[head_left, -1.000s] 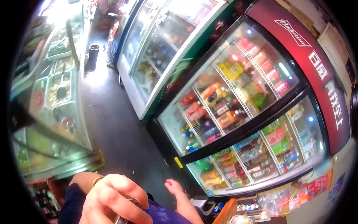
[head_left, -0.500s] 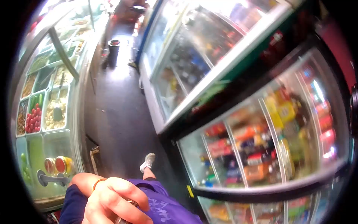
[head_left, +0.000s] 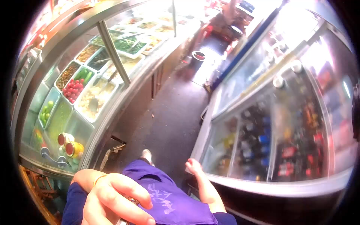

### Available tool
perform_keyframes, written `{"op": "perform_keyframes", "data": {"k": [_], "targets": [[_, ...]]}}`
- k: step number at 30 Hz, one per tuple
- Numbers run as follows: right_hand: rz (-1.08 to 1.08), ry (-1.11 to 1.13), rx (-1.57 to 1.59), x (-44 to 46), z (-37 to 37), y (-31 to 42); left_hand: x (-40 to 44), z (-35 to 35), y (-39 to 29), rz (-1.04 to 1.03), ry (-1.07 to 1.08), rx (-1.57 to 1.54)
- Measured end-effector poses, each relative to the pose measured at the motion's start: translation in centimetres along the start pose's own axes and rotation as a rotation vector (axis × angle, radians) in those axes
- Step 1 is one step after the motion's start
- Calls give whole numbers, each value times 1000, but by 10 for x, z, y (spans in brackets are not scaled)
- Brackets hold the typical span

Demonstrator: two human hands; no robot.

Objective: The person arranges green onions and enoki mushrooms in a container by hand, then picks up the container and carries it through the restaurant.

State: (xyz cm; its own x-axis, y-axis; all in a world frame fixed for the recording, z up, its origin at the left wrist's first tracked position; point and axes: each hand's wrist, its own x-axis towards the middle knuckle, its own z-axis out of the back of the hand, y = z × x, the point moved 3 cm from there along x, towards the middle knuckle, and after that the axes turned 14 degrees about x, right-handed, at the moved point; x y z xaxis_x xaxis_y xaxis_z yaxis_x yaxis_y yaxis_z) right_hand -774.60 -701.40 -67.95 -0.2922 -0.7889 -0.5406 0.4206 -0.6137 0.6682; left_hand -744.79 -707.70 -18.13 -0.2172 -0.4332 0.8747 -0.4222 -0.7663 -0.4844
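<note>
At the bottom of the view, my left hand point(head_left: 112, 197) is held in front of my body, fingers curled round a small shiny metal object point(head_left: 133, 202). Most of that object is hidden by the fingers, and its kind cannot be made out. An orange band circles the left wrist. My right hand point(head_left: 194, 165) is out to the right, low beside the pale lower edge of a glass-fronted fridge point(head_left: 221, 178). It looks small, and whether it touches the edge or how its fingers lie does not show. Between the arms is my purple apron point(head_left: 161, 202) with pale lettering.
On the left, a glass display counter point(head_left: 127, 80) holds trays of food, including red balls point(head_left: 73, 90), plus lidded jars point(head_left: 74, 149) and a grey-handled item point(head_left: 54, 157). A dark floor aisle point(head_left: 161, 112) runs ahead to a bin point(head_left: 198, 56). Drinks fill the fridge.
My view has turned right and moved along the aisle; the counter sits further into view and the nearer snack fridge has left it. My right arm has appeared. The left hand keeps its hold.
</note>
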Motion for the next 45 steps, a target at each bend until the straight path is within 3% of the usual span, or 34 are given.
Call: {"op": "perform_keyframes", "data": {"k": [3, 7, 9, 10, 13, 16, 19, 21, 24, 26, 28, 30, 31, 32, 35, 38, 41, 45], "targets": [[197, -107, 50, 83, 32, 104, 19, 1, 52, -1, -29, 109], [346, 5, 207, 180, 36, 180, 55, 27, 145, -127, 20, 5], [450, 47, -59, 219, 48, 200, 78, 43, 188, -158, -38, -2], [394, 100, -194, 237, 59, 205, 97, 54, 210, -175, -70, -3], [156, 151, -321, 294, 99, 162, 143, 78, 274, -248, -22, -102], [-210, -148, -145, 334, 146, 97, 190, 83, 332, -236, -89, -82], [-331, -256, -24, 345, 176, 59, 221, 102, 398, -328, 29, -202], [-434, -95, -178, 362, 188, 42, 241, 107, 431, -386, 20, -198], [-491, 179, -261, 412, 200, 16, 246, 106, 458, -219, -86, 45], [-444, 303, -337, 492, 206, -3, 250, 106, 479, -103, -109, 182], [-382, 342, -479, 566, 222, 56, 257, 116, 510, -59, -83, 227], [-128, 310, -477, 613, 252, 209, 262, 122, 542, -10, -74, 265], [52, 160, -424, 668, 254, 223, 266, 119, 560, 7, -94, 292], [133, 149, -427, 712, 258, 257, 270, 116, 578, 24, -113, 318], [439, 218, -665, 800, 262, 384, 288, 108, 621, 99, -220, 426], [529, 478, -1044, 848, 243, 493, 294, 104, 639, 80, -363, 614], [830, 717, -1301, 872, 215, 537, 293, 86, 643, 5, -532, 873], [804, 999, -1643, 870, 170, 549, 283, 40, 631, 2, -745, 1183]]}}
